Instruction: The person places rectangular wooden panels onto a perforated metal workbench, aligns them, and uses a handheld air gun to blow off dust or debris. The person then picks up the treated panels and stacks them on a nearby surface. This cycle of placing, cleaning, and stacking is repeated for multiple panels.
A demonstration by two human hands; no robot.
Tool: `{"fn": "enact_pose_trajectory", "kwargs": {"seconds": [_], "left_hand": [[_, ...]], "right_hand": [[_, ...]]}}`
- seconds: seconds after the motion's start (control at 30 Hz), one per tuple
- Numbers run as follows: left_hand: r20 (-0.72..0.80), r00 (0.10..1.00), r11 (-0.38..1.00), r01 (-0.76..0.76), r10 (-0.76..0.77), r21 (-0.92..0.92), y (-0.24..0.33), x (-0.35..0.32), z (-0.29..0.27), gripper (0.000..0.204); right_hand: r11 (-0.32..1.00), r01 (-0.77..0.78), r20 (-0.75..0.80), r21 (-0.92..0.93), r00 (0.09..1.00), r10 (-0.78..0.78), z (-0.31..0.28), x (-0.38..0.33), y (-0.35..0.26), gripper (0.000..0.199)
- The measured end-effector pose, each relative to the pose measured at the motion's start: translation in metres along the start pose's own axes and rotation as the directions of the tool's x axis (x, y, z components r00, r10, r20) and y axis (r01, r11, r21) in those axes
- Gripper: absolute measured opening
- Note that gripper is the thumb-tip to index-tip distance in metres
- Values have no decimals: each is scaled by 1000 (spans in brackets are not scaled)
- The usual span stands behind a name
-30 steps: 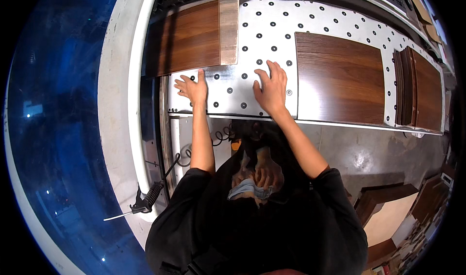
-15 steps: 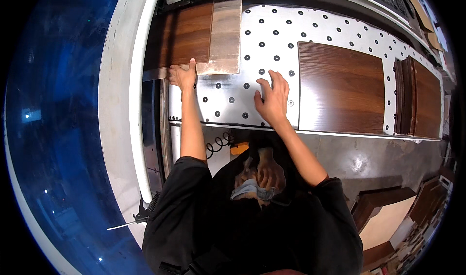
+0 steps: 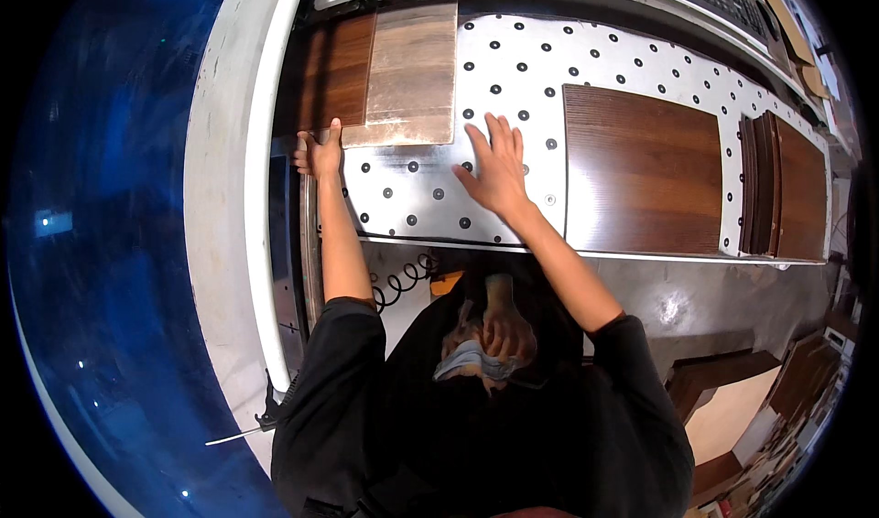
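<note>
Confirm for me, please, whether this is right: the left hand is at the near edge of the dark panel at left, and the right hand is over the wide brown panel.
Not quite: the head view shows the right hand over the white dotted tabletop, left of the wide brown panel; the rest stands.

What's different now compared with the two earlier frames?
The left dark panel has slid left, exposing more of the paler board under it. The left hand has moved left too, its thumb at the panel's near edge; a firm grip can't be confirmed. The right hand has shifted slightly left. The dark panel on the right and the panel stack stayed put.
</note>
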State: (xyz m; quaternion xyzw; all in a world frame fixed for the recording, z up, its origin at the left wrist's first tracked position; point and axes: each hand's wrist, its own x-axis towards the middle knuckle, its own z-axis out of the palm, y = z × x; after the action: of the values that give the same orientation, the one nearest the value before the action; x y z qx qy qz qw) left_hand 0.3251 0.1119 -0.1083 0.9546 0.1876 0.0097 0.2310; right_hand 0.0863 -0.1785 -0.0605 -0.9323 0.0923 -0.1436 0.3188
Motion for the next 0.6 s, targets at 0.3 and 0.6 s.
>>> {"fn": "enact_pose_trajectory", "kwargs": {"seconds": [0.3, 0.6], "left_hand": [[-92, 993, 995, -84, 78, -57, 4, -16, -3, 120], [-214, 952, 974, -226, 220, -6, -13, -13, 6, 113]], "right_hand": [[936, 292, 178, -197, 950, -258, 17, 59, 21, 70], [939, 310, 197, -149, 940, -279, 30, 56, 9, 67]]}}
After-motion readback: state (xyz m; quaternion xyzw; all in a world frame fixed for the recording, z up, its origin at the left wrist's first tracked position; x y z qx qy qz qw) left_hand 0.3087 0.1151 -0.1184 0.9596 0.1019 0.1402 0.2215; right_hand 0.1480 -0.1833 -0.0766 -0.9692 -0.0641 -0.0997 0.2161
